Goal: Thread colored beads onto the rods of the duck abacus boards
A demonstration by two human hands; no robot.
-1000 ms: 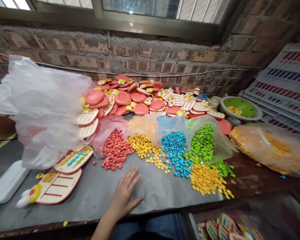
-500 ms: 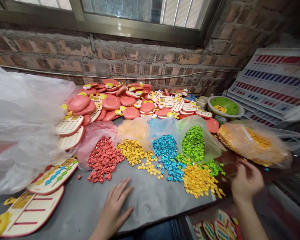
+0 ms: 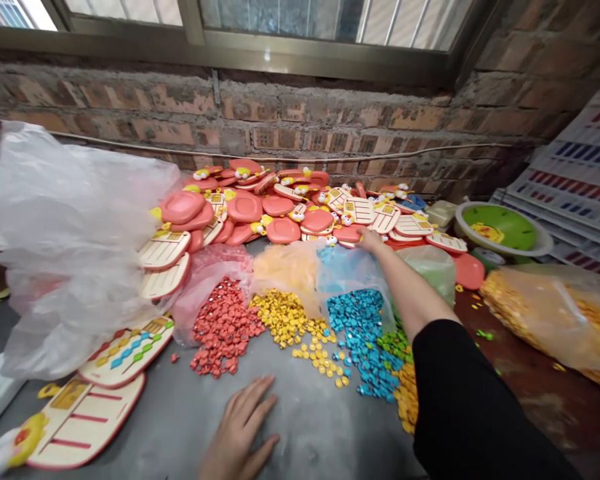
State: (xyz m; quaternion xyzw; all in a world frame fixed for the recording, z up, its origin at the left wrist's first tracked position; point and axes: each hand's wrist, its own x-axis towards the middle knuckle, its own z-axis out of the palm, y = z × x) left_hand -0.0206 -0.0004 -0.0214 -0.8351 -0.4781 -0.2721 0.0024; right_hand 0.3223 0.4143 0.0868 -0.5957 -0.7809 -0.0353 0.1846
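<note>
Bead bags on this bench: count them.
5: pink bag behind the red beads, orange bag behind the yellow beads, blue bag behind the turquoise beads, green bag beside the right forearm, large bag at far right. More may be hidden.

The black sleeve [image 3: 460, 400] blocks most of the yellow beads [image 3: 407, 400] from my screen at five o'clock. The left hand [image 3: 237, 430] is cut off by the bottom edge at six o'clock, and the striped rack [image 3: 565, 173] at two o'clock runs off the right edge, its print too small to read.
</note>
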